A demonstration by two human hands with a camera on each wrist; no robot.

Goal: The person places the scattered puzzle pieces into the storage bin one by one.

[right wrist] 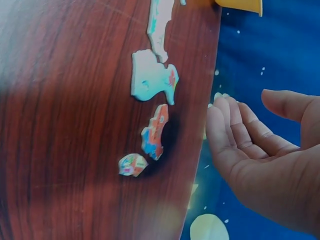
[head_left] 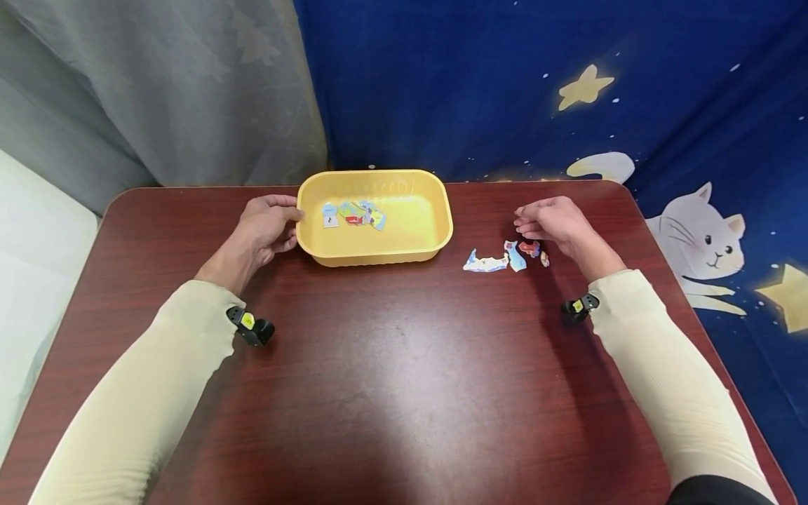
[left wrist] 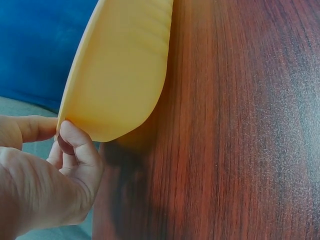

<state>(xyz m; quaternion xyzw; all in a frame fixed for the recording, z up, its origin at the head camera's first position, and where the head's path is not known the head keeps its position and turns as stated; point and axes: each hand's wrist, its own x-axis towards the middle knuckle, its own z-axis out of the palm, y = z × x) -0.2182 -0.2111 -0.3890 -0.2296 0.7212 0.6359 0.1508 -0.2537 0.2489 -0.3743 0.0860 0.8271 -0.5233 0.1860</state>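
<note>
My left hand (head_left: 261,228) pinches the left end of a yellow plastic basket (head_left: 413,228) by its rim. Thumb and fingers meet over that edge in the left wrist view, where the basket (left wrist: 120,75) shows its outer wall. Inside it lie several colourful map-like puzzle pieces (head_left: 355,219). Above the table's right side hovers my right hand (head_left: 555,221), fingers loosely bent with nothing between thumb and fingers. Close by lie a long white-and-blue piece (head_left: 486,264), a light blue piece (right wrist: 145,77), a red-and-blue piece (right wrist: 156,132) and a small multicoloured piece (right wrist: 132,165).
The dark red wooden table (head_left: 404,365) has rounded far corners. Behind it hang a grey curtain (head_left: 189,91) and a blue curtain (head_left: 442,84) with stars and a cat. Black wrist cameras (head_left: 252,328) are strapped over both cream sleeves.
</note>
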